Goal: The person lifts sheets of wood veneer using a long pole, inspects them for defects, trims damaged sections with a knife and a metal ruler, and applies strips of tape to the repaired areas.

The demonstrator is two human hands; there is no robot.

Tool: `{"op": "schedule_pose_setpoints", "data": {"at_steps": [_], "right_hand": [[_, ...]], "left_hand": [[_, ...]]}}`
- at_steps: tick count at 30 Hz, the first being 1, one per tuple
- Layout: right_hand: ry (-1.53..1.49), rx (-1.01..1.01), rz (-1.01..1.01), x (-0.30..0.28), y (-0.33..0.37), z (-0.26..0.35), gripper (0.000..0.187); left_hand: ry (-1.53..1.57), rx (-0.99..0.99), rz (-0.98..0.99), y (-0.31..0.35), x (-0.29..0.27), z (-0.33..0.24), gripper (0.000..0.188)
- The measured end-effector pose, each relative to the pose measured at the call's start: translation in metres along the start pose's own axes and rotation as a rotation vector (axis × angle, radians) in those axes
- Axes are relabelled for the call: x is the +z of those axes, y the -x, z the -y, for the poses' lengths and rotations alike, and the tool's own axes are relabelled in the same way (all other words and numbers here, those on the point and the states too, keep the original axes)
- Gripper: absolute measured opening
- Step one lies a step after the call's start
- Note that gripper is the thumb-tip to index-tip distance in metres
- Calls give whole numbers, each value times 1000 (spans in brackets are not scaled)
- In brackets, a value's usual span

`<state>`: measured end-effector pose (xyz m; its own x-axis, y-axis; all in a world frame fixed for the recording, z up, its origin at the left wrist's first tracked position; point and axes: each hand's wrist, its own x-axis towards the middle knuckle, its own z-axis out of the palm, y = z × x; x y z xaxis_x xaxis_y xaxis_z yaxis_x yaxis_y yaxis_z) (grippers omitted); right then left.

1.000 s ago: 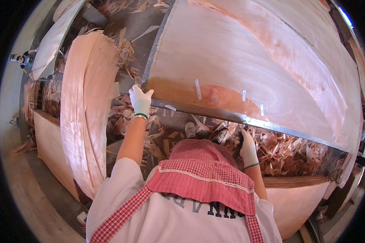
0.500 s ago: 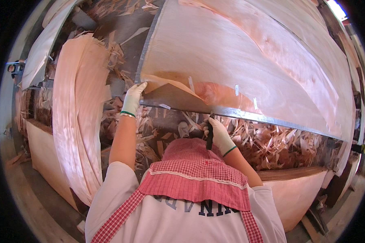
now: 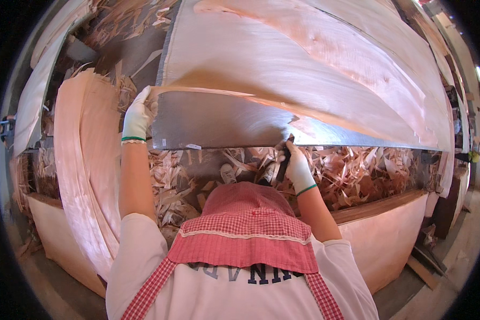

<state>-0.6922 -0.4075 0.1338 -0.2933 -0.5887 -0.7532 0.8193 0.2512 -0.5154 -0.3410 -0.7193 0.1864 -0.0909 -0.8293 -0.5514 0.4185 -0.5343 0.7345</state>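
Observation:
My left hand [image 3: 138, 118], in a white glove with a green cuff, pinches the near left corner of a thin pale wood veneer sheet [image 3: 261, 53]. The sheet's near edge is raised off a grey metal-topped table [image 3: 213, 120] and curves down toward the right. In my right hand [image 3: 300, 166], gloved alike, is a dark knife [image 3: 284, 162], gripped by its handle at the table's front edge. Its tip lies close to a ragged spot in the veneer; I cannot make out the blade.
Wood scraps [image 3: 357, 173] are heaped below the table's front edge. Long veneer strips [image 3: 85, 154] hang in a bundle at the left. Stacks of pale sheets [image 3: 384, 240] stand at the lower right and lower left. More shavings lie on the floor at the far left.
My left hand has moved left and farther away, lifting the veneer's near edge and baring more of the metal top. My right hand has shifted slightly right, still holding the knife.

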Motion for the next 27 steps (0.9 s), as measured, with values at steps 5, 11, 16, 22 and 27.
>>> {"op": "schedule_pose_setpoints", "data": {"at_steps": [5,11,16,22,27], "right_hand": [[-289,-112,9,-4,-24,31,18],[-424,59,123,-20,-54,41,12],[41,-28,-363,-58,19,-4,13],[1260,-686,-288,15,32,17,53],[1808,-712,-139,83,-29,2,50]], "left_hand": [[-3,-6,7,-4,2,-3,8],[-11,22,13,3,16,-3,8],[-9,19,4,7,10,-6,8],[-10,46,35,3,-5,0,10],[-25,26,50,9,4,-3,11]]}}
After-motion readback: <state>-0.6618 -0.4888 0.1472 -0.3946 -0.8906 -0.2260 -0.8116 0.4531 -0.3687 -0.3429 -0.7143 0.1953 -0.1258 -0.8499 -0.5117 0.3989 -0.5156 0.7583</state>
